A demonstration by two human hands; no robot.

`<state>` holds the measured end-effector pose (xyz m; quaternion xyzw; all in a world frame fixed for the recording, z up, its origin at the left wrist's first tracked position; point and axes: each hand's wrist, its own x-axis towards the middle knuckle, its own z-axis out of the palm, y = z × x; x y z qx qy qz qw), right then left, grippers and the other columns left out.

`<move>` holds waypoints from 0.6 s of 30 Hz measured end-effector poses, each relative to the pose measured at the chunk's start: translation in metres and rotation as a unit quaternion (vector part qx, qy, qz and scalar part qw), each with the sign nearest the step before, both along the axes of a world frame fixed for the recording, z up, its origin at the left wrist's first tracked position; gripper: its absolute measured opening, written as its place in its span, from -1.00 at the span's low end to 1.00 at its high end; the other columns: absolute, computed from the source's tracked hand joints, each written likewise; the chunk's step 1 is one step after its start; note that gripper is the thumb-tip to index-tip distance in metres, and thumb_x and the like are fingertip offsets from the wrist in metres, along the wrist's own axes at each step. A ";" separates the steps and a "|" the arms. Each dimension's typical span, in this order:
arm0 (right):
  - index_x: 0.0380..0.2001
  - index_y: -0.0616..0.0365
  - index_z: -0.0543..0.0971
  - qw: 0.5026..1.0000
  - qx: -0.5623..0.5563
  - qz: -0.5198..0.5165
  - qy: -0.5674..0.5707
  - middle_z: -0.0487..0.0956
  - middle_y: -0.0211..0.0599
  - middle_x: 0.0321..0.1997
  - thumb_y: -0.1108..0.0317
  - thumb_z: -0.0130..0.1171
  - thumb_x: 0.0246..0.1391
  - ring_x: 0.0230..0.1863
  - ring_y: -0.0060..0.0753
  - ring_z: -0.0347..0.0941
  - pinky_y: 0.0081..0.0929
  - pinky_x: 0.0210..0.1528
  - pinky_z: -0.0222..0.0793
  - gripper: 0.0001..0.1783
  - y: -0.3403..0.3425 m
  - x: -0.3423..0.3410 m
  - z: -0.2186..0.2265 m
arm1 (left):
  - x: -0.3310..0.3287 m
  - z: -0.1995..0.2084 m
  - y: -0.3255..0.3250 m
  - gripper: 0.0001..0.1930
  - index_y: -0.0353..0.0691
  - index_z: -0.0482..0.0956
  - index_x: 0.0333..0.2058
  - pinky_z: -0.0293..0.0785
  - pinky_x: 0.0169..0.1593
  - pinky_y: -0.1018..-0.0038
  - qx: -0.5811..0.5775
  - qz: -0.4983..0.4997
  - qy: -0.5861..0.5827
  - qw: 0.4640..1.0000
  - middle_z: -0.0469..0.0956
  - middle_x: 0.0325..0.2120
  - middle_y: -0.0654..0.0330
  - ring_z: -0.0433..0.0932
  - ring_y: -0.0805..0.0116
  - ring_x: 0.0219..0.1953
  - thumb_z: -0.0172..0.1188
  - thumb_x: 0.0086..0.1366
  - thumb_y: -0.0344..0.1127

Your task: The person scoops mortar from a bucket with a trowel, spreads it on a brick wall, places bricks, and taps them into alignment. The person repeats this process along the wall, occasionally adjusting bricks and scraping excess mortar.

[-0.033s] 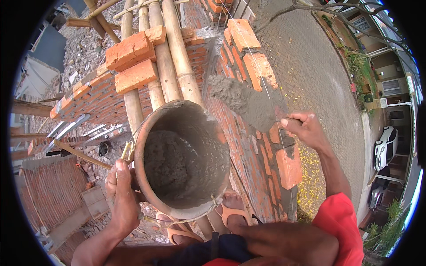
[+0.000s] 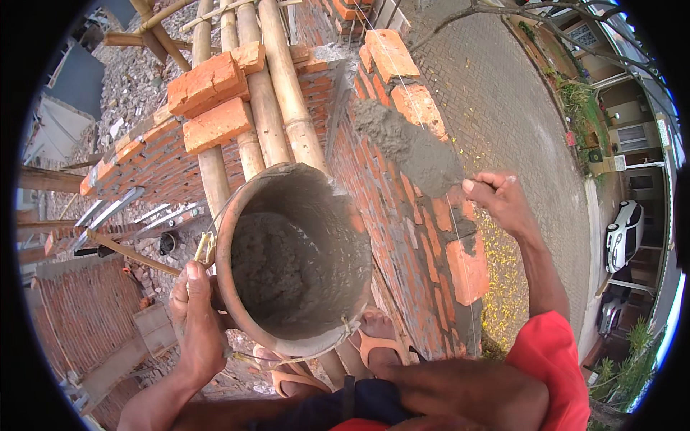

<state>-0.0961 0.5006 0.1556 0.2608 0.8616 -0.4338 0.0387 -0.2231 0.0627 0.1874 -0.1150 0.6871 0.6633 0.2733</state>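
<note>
My left hand (image 2: 195,316) is closed on the side of a round bucket (image 2: 224,280), at its rim near the yellowish tie of the wire handle. Wet grey mortar (image 2: 269,255) lies in the bottom of the bucket and smears its inner wall. My right hand (image 2: 501,202) is closed around a trowel, whose handle is hidden in the fist. A thick heap of mortar covers the trowel blade (image 2: 431,165), held over the brick wall (image 2: 402,251). Past the trowel, orange bricks (image 2: 392,56) are set on the wall top, and another brick (image 2: 467,269) sits nearer me.
A thin string line (image 2: 454,223) runs along the wall. Loose bricks (image 2: 208,85) rest on bamboo poles (image 2: 267,122) left of the wall. My sandalled feet (image 2: 377,341) stand on poles below the bucket. Paved road (image 2: 496,108) lies to the right, rubble (image 2: 140,72) to the left.
The loaded trowel has shifted slightly right and away from the bucket, with my right hand. My left hand and the bucket have barely moved.
</note>
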 end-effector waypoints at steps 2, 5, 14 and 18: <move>-0.38 0.31 0.64 0.993 0.089 -0.075 0.008 0.39 -0.36 -0.58 0.17 0.28 0.24 -0.48 -0.54 0.32 -0.34 -0.41 0.22 -0.65 0.018 -0.006 0.000 | -0.004 -0.003 -0.006 -0.44 -0.26 0.51 0.05 0.64 -0.15 0.43 -0.024 -0.030 0.001 0.999 0.66 -0.16 0.10 0.63 0.41 -0.19 -0.10 0.60 0.18; -0.28 0.30 0.64 0.942 0.322 -0.090 0.011 0.54 -0.18 -0.46 0.20 0.22 0.27 -0.40 -0.28 0.53 -0.18 -0.32 0.40 -0.69 0.041 -0.030 -0.010 | -0.010 -0.009 -0.014 -0.43 -0.28 0.48 0.10 0.67 -0.04 0.38 -0.018 -0.064 0.000 0.998 0.67 -0.08 0.04 0.67 0.34 -0.11 -0.11 0.60 0.18; -0.07 0.17 0.63 0.865 0.490 -0.102 -0.023 0.62 0.08 -0.04 0.18 0.15 0.29 0.00 0.21 0.59 0.12 -0.01 0.52 -0.68 0.073 -0.058 -0.049 | -0.008 -0.011 -0.015 -0.50 -0.23 0.49 -0.08 0.50 -0.21 0.49 -0.035 -0.040 0.004 0.999 0.58 -0.27 0.21 0.50 0.51 -0.29 -0.08 0.60 0.15; -0.03 0.16 0.59 0.880 0.468 -0.074 0.022 0.62 0.03 -0.03 0.25 0.20 0.26 0.04 0.19 0.57 0.05 0.01 0.50 -0.71 0.111 -0.030 -0.046 | -0.006 -0.014 -0.017 -0.51 -0.22 0.50 -0.15 0.48 -0.28 0.51 -0.004 -0.021 0.031 0.999 0.54 -0.35 0.27 0.45 0.55 -0.36 -0.07 0.60 0.16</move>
